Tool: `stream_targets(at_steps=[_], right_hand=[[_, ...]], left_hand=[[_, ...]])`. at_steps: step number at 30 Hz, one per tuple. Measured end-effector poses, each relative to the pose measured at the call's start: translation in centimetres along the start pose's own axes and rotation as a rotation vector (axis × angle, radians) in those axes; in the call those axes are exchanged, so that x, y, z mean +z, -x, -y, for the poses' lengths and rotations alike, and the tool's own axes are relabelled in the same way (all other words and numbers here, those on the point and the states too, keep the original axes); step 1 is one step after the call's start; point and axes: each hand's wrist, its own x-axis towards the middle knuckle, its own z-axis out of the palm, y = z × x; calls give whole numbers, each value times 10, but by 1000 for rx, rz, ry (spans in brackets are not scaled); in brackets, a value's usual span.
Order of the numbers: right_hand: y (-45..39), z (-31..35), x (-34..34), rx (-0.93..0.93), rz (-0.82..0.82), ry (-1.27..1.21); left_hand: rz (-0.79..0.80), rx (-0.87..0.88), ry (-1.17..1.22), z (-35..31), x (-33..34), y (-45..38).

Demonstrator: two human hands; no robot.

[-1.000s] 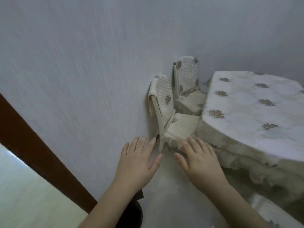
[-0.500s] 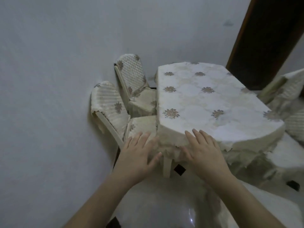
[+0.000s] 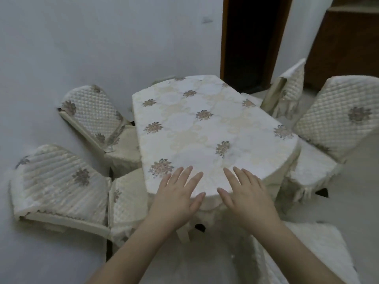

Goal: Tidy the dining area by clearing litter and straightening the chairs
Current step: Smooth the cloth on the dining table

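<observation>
Both hands are flat with fingers spread, holding nothing: the left hand (image 3: 176, 198) and right hand (image 3: 248, 197) are over the near edge of the bench (image 3: 205, 128). Covered chairs (image 3: 61, 181) stand close around it.

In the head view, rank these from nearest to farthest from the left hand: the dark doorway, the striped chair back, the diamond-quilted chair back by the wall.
Measured from the left hand:
1. Striped chair back, low on the left, beside the table's near corner.
2. Diamond-quilted chair back, farther up the left side, against the wall.
3. Dark doorway, beyond the table's far end.
</observation>
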Motion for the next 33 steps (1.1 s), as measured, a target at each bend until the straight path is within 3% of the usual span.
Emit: stream_targets(at_steps=[4,20,33], right_hand=[[-22,-23,15,54,-33,41],[-167,-67,86,255,83,118],[-187,-142,137,364,193,58]], left_hand=[[-8,87,-18,-5,24,-48],[67,405,75,43,153,-245],[380,607,-75,6,254,-352]])
